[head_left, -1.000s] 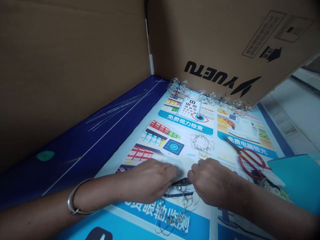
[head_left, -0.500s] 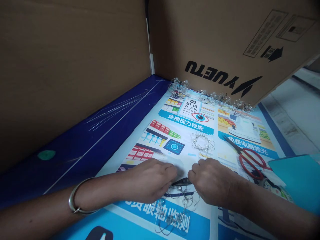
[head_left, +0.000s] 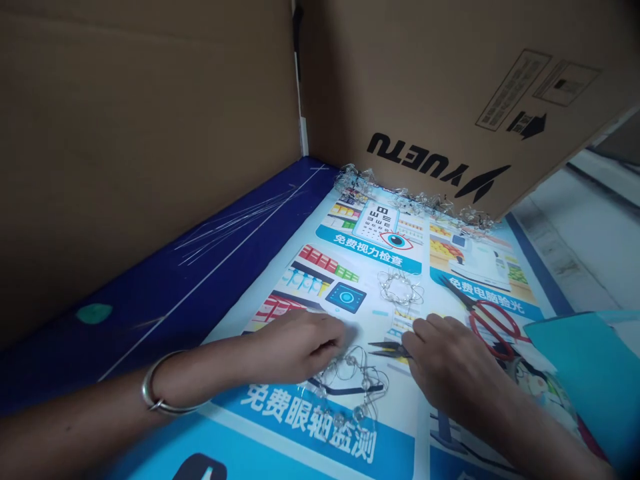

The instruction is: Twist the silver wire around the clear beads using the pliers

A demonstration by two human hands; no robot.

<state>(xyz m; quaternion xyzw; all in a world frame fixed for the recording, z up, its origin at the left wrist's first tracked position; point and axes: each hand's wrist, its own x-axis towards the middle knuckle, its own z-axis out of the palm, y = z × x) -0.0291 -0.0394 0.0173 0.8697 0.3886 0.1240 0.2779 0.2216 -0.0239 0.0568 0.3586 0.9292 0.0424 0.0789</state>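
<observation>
A ring of clear beads strung on looped wire (head_left: 366,385) hangs below my left hand (head_left: 310,343), whose fingers are closed on its upper left edge. Pliers (head_left: 390,349) with dark, pointed jaws are gripped in my right hand (head_left: 450,350). Their jaws stand slightly apart, aimed left toward the beaded ring and not touching it. The handles are hidden in my fist. Beyond my hands, a second beaded wire ring (head_left: 400,288) lies on the printed poster (head_left: 373,313).
Red-handled scissors (head_left: 495,327) lie to the right beside a turquoise sheet (head_left: 575,353). Several beaded wire pieces (head_left: 420,202) line the foot of a cardboard box (head_left: 425,87). Another cardboard wall (head_left: 150,120) stands left. Thin straight wires (head_left: 230,223) rest on the blue strip.
My right hand has moved right with the pliers, drawing their jaws away from the beaded ring. My left hand still holds the ring, which now shows more fully.
</observation>
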